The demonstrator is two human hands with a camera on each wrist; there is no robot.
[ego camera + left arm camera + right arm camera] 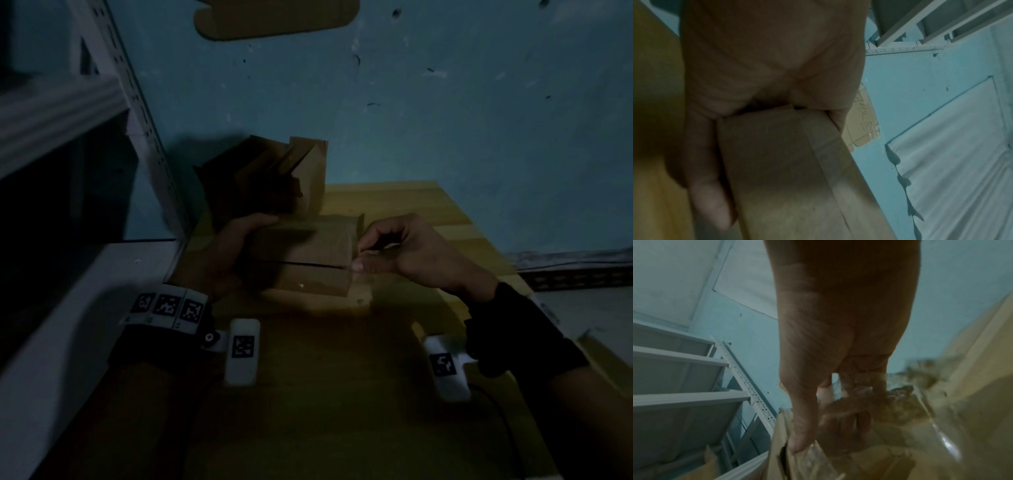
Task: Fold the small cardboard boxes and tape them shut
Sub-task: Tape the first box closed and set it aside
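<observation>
A small brown cardboard box [305, 257] with its top flaps shut, a dark seam across them, is held just above the yellow wooden table [428, 212]. My left hand [243, 243] grips its left side, thumb on top; in the left wrist view the hand [740, 97] wraps the box [781, 162]. My right hand [359, 257] pinches at the box's right edge with thumb and forefinger. In the right wrist view the thumb [797, 446] presses on the box edge [780, 456], and what looks like a strip of clear tape [937, 426] runs off from the fingers.
A second cardboard box [274, 178] with its flaps up stands behind, against the blue wall. A flat piece of cardboard [274, 17] is stuck high on the wall. Grey metal shelving [137, 102] stands close at the left. A black cable [496, 411] trails by my right forearm.
</observation>
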